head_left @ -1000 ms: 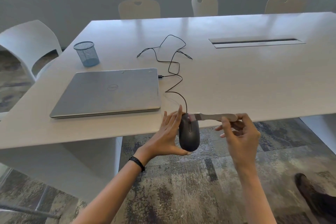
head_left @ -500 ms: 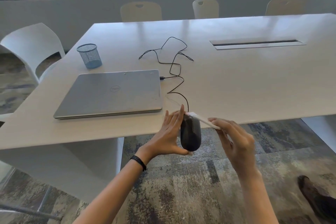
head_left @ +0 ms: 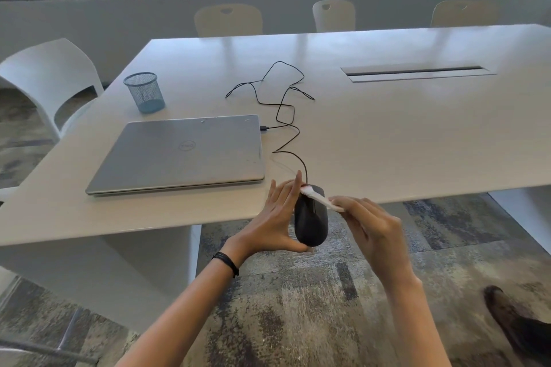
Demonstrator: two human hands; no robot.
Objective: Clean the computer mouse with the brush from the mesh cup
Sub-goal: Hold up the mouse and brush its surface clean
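Observation:
A black wired computer mouse (head_left: 311, 222) is held upright off the table's near edge. My left hand (head_left: 275, 219) grips it, thumb under its rear end and fingers along its left side. My right hand (head_left: 371, 228) pinches the white handle of a small brush (head_left: 320, 199), which lies slanted across the mouse's upper front with its tip near my left fingertips. The blue mesh cup (head_left: 144, 92) stands on the table at the far left, apart from both hands.
A closed silver laptop (head_left: 182, 153) lies on the white table (head_left: 402, 140), left of the mouse. The mouse's black cable (head_left: 283, 110) loops from the laptop's right side. White chairs (head_left: 47, 80) stand around the table. A dark shoe (head_left: 518, 325) shows at bottom right.
My right hand has turned the brush from level to slanted and drawn it left across the top of the mouse. The left hand keeps the mouse still.

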